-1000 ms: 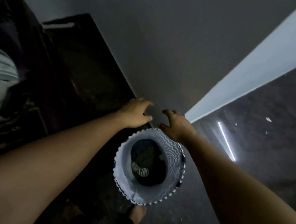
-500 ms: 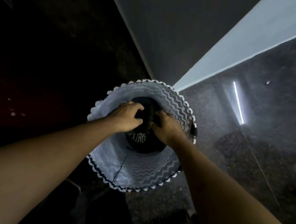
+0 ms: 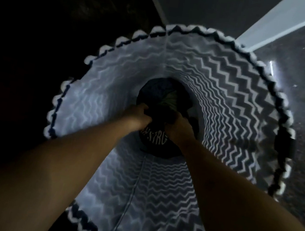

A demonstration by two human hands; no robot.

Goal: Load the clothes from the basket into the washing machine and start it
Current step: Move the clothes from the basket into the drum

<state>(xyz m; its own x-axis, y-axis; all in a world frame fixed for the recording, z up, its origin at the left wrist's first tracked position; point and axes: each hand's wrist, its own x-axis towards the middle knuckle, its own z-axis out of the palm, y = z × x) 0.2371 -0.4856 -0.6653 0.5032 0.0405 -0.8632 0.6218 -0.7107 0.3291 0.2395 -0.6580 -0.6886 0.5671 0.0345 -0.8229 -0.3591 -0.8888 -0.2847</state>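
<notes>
Left hand (image 3: 137, 116) and right hand (image 3: 180, 128) now deeper in basket (image 3: 231, 83), gripping dark clothes (image 3: 161, 101), fingertips buried

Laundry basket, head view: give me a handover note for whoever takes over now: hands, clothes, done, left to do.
Left hand: grips the dark clothes deep in the basket.
Right hand: grips the same bundle, beside the other hand.
Done: both hands are on the clothes, which are not out of the basket yet.
To do: lift them out, load the washing machine (not in view) and start it.
</notes>
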